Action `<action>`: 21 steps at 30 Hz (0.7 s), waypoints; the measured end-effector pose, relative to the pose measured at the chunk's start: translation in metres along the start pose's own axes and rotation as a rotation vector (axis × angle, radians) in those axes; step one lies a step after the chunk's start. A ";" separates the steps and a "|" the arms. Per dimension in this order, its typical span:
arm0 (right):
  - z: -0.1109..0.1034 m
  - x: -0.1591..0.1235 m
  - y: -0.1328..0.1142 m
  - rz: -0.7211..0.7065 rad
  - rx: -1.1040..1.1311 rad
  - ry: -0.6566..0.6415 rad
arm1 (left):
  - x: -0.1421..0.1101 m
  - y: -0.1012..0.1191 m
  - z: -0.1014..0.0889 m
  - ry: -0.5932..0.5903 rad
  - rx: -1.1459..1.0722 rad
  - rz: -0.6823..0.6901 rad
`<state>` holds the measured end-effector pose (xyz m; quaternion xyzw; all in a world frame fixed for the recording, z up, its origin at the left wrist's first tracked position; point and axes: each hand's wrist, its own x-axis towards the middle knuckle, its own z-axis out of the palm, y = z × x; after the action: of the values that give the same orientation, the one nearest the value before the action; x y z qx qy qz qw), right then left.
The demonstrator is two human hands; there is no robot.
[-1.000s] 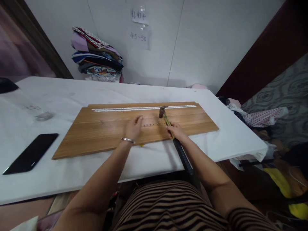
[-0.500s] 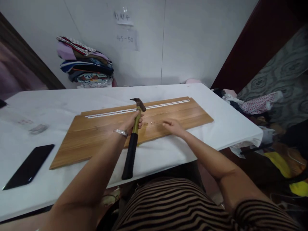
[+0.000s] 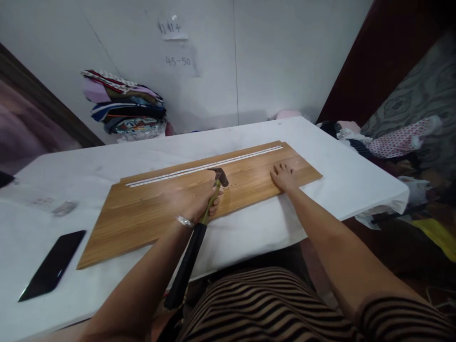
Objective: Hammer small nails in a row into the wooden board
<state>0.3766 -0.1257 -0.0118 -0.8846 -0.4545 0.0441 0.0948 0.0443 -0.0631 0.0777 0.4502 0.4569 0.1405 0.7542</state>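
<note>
My left hand [image 3: 205, 205] is wrapped round the yellow upper shaft of a claw hammer [image 3: 188, 254], whose dark head is over the middle of the board and whose black grip points back towards my body. Under both hands lies a wood-grain board [image 3: 121, 223]. Small dark specks, perhaps nails, show on it just right of the hammer head. Towards the board's right end my right hand [image 3: 284, 178] rests on its surface with the fingers spread. A white ruler-like strip [image 3: 171, 175] runs along the far side of the board.
A white-covered table [image 3: 245, 232] carries the board. To the left lie a black phone-like slab [image 3: 53, 263] and a small clear packet [image 3: 65, 208]. Folded cloth [image 3: 126, 104] is stacked against the wall. More fabric [image 3: 401, 137] lies beyond the right edge.
My right hand has moved right, from beside the small specks to the board's right part, and its fingers have spread. The hammer head has come lower and slightly right. The camera view has shifted.
</note>
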 end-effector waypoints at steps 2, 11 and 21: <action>0.002 0.002 0.001 -0.007 -0.003 0.004 | 0.003 -0.001 0.002 -0.008 0.009 -0.002; 0.002 0.002 0.002 -0.010 -0.004 0.021 | 0.012 -0.005 0.013 0.046 0.058 -0.061; 0.001 0.000 -0.001 -0.006 0.017 0.028 | 0.011 -0.003 0.010 0.060 0.066 -0.049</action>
<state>0.3757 -0.1256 -0.0128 -0.8828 -0.4555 0.0351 0.1091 0.0574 -0.0638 0.0707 0.4590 0.4949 0.1203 0.7280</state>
